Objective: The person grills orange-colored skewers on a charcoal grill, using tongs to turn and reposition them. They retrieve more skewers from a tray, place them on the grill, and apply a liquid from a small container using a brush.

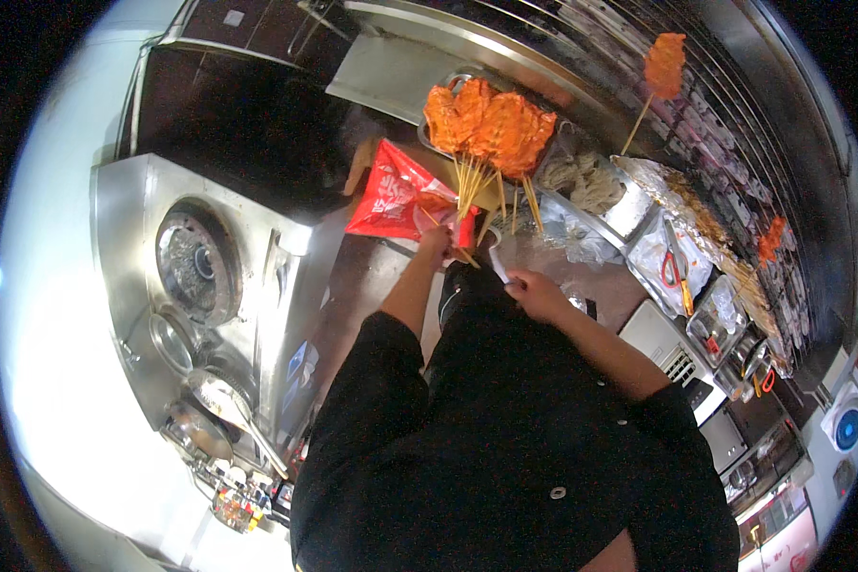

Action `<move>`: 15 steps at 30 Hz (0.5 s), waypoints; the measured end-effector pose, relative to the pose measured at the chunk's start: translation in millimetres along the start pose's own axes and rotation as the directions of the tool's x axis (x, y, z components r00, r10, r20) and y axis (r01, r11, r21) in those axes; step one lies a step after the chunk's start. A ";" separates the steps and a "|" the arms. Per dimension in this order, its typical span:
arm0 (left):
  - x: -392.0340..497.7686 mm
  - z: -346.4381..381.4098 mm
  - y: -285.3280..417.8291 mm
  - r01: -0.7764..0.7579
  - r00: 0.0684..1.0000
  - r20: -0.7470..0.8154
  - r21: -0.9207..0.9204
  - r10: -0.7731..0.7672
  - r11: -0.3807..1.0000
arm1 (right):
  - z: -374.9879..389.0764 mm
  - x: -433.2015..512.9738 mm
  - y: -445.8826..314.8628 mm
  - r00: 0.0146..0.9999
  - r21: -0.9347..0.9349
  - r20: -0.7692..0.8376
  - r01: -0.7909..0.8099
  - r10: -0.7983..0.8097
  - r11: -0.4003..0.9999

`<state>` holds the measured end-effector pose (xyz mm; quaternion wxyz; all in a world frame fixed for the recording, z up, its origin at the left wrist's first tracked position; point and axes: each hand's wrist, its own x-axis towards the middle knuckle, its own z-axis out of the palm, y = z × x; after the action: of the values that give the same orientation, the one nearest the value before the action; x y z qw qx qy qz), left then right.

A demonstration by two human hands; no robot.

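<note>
My left hand (436,242) is closed around a thin wooden skewer (466,257), at the opening of a red plastic bag (382,204) that bears white writing. Orange-red marinated food (436,202) shows at the bag's mouth; whether it is on this skewer I cannot tell. In my right hand (540,294) is the handle of a pale spoon-like utensil (498,263), its head close to the bag's right edge. Beyond both hands, a metal tray holds a pile of orange-red marinated meat slices (490,121) on skewers, their bare sticks (472,182) pointing towards me.
A long charcoal grill (722,143) runs along the right, with one skewered slice (665,66) on it. Red-handled scissors (671,268) lie on a lined tray beside foil (686,193). To the left stands a steel wok range (200,254) with a long-handled strainer (218,393).
</note>
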<state>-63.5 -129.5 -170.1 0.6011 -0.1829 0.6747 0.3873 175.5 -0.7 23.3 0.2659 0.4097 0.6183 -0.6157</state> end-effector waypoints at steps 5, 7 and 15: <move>99.7 -28.9 10.5 -0.182 0.983 0.045 0.243 0.176 0.953 | -42.7 -80.4 91.5 0.945 -0.065 -0.279 -0.198 0.172 0.978; 126.1 -35.3 10.6 -0.205 0.978 0.030 0.271 0.204 0.941 | -50.1 -123.7 133.8 0.909 0.217 -0.300 -0.230 0.289 0.949; 187.2 -33.2 16.9 -0.261 0.941 -0.091 0.418 0.326 0.870 | 18.9 -232.0 270.3 0.672 0.705 -0.190 -0.414 0.716 0.576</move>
<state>-137.2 -102.5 -344.1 0.5040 0.0183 0.8051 0.3122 519.0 -86.2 67.9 0.1541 0.7849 0.2589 -0.5415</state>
